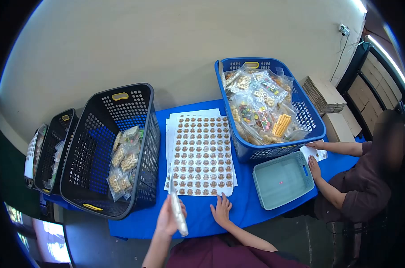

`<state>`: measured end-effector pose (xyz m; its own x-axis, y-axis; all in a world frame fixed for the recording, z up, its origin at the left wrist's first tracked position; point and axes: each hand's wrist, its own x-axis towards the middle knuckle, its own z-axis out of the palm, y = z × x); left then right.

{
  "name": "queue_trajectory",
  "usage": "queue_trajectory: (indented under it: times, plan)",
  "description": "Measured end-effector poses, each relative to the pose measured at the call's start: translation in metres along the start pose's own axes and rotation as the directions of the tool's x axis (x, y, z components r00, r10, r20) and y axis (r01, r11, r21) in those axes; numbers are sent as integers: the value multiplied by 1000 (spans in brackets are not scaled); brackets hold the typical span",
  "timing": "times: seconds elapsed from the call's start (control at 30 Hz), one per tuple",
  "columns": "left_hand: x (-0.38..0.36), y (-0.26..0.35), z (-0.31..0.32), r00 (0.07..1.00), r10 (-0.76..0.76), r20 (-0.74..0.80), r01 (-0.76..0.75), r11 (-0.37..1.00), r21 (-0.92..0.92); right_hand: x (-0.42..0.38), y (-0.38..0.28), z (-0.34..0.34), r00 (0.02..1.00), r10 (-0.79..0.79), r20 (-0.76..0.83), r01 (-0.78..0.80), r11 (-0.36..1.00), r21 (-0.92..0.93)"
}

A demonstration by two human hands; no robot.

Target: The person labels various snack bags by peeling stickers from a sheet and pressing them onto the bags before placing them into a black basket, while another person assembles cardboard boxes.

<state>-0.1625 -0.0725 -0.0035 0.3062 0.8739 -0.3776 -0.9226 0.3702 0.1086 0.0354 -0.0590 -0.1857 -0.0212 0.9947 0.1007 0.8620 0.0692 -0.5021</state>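
In my left hand (166, 219) is a clear snack packet (179, 215), turned almost edge-on, so its contents are hard to make out. It is held up near the bottom edge of a stack of sticker sheets (202, 156). Rows of round brown labels cover the top sheet. My right hand (221, 211) rests with fingers apart at the sheet's lower right edge, fingertips at or just touching the paper; nothing is visible in it.
A dark basket (142, 147) with several snack packets (126, 161) stands left, with more baskets beyond it. Back right, a blue basket (238, 149) is heaped with packets. A green tray (267, 203) sits before it. A co-worker (358, 187) handles a label sheet (318, 154) at right.
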Motion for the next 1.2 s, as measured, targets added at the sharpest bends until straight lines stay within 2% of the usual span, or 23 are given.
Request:
queue_trajectory:
  times: [0.03, 0.07, 0.13, 0.17, 0.27, 0.33, 0.47, 0.57, 0.63, 0.73, 0.83, 0.87, 0.97, 1.03, 1.07, 1.17, 1.2]
  plan:
    - [5, -15, -8, 996, -29, -82, 16, 987, -158, 10, 5, 4, 1000, 2, -1, -2, 999, 32]
    - [7, -26, -15, 988, 12, -154, -34, 990, -140, 21, 13, 13, 1000, 5, -4, -4, 998, 62]
    - [9, -38, -26, 994, -7, -105, -9, 990, -144, 39, 17, 12, 998, 21, -55, -16, 995, 94]
    - [10, -42, -28, 997, -33, -75, 22, 990, -138, 44, 17, 12, 999, 0, -51, 2, 999, 49]
    - [16, -50, -24, 985, -62, -164, 21, 970, -241, 48, 17, 13, 997, -60, -42, 58, 997, -51]
    - [20, -54, -24, 988, -47, -149, 8, 969, -248, 49, 21, 23, 993, -102, -57, 98, 992, -79]
    - [33, -56, -41, 996, -29, -83, 1, 948, -318, 53, 25, 38, 995, -40, -91, 43, 999, 29]
    - [37, -63, -35, 998, 13, -60, -29, 962, -271, 55, 23, 35, 999, -10, -36, 12, 999, 40]
    - [39, -68, -37, 989, 47, -144, -78, 973, -219, 58, 17, 26, 1000, -6, -11, 6, 999, 39]
    - [41, -72, -38, 978, 54, -202, -92, 979, -182, 60, 14, 22, 994, 9, 111, -30, 982, 184]
    - [43, -74, -43, 967, 101, -234, -136, 981, -139, 53, 12, -7, 943, -71, 324, 10, 983, 185]
    - [44, -74, -43, 963, 121, -239, -150, 983, -105, 52, 18, -15, 889, -110, 444, -1, 970, 242]
    - [49, -73, -35, 952, 192, -238, -193, 981, 18, 49, 59, 0, 911, -229, 343, 53, 889, 454]
    - [52, -74, -27, 937, 265, -228, -241, 962, 127, 52, 70, -7, 933, -205, 296, 80, 920, 385]
    - [53, -70, -36, 947, 241, -213, -224, 969, 99, 52, 74, -9, 940, -196, 277, 91, 932, 350]
    - [54, -68, -40, 959, 232, -164, -215, 970, 116, 58, 81, -11, 950, -218, 222, 117, 912, 392]
    - [53, -69, -29, 941, 253, -224, -217, 961, 173, 63, 79, -15, 952, -184, 244, 67, 905, 421]
